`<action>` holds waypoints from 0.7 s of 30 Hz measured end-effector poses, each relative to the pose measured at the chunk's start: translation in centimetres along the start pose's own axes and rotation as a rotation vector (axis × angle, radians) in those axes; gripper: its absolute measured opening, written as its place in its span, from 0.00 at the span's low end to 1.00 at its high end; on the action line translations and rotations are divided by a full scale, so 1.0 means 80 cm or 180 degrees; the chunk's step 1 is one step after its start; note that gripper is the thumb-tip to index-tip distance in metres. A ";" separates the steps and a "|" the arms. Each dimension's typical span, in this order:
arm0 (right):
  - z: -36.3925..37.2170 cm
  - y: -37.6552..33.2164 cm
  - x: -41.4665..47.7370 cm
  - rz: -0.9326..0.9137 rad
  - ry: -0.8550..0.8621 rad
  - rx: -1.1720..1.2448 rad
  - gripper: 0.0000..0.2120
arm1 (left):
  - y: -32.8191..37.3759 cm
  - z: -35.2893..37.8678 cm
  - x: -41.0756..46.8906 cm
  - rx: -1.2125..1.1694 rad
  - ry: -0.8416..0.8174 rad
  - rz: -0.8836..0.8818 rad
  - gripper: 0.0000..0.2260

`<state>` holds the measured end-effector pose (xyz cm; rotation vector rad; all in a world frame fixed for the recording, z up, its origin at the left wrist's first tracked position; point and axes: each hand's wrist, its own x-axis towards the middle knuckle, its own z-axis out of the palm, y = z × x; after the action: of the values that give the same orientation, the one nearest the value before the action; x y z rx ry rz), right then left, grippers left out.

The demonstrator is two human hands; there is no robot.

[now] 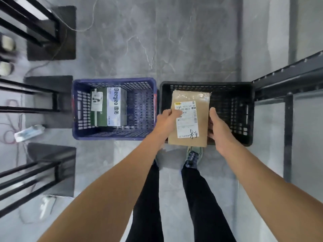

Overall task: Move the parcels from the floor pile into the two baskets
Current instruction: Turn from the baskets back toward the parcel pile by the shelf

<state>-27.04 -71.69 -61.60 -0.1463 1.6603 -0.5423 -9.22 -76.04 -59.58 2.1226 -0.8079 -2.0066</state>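
Over blk basket (pixel 206 84), brown parcel (pixel 191 100) gripped betw. L fingers (pixel 168 112) & R fingers (pixel 212 111).

Grey floor (pixel 192 41) with blue basket (pixel 139 109) beside black basket (pixel 232 109)

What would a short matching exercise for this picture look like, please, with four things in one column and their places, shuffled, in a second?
Things
1. brown parcel
2. white Deeyeo box
3. black basket
4. white packet

Places
a. lies on the floor, left of the blue basket
b. lies inside the blue basket, beside a green box
c. held by the left hand and right hand
d. stands on the floor, right of the blue basket

Pairs: 1-c, 2-b, 3-d, 4-a
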 end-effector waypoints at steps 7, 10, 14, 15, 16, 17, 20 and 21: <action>0.030 0.044 0.192 0.0070 0.0049 -0.0233 0.31 | -0.039 0.026 0.179 0.0068 0.0295 -0.0246 0.35; 0.041 0.062 0.259 0.0073 0.0020 -0.0213 0.27 | -0.052 0.041 0.244 0.0408 0.0447 -0.0099 0.27; 0.056 0.083 0.325 -0.0054 -0.0056 -0.0258 0.21 | -0.077 0.056 0.305 0.0698 0.0548 -0.0143 0.34; 0.060 0.089 0.338 -0.0072 -0.0072 -0.0270 0.19 | -0.084 0.059 0.319 0.0771 0.0585 -0.0160 0.36; 0.063 0.094 0.350 -0.0091 -0.0089 -0.0274 0.19 | -0.088 0.061 0.329 0.0821 0.0609 -0.0171 0.36; 0.067 0.099 0.361 -0.0101 -0.0119 -0.0267 0.19 | -0.094 0.062 0.340 0.0851 0.0624 -0.0169 0.36; 0.076 0.109 0.385 -0.0139 -0.0146 -0.0188 0.23 | -0.100 0.063 0.361 0.0870 0.0690 -0.0119 0.38; 0.080 0.111 0.392 -0.0147 -0.0157 -0.0166 0.23 | -0.103 0.063 0.369 0.0880 0.0743 -0.0083 0.38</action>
<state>-24.46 -78.05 -94.08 -0.2349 1.6269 -0.5265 -12.05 -80.77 -90.17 2.4670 -1.0724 -1.6958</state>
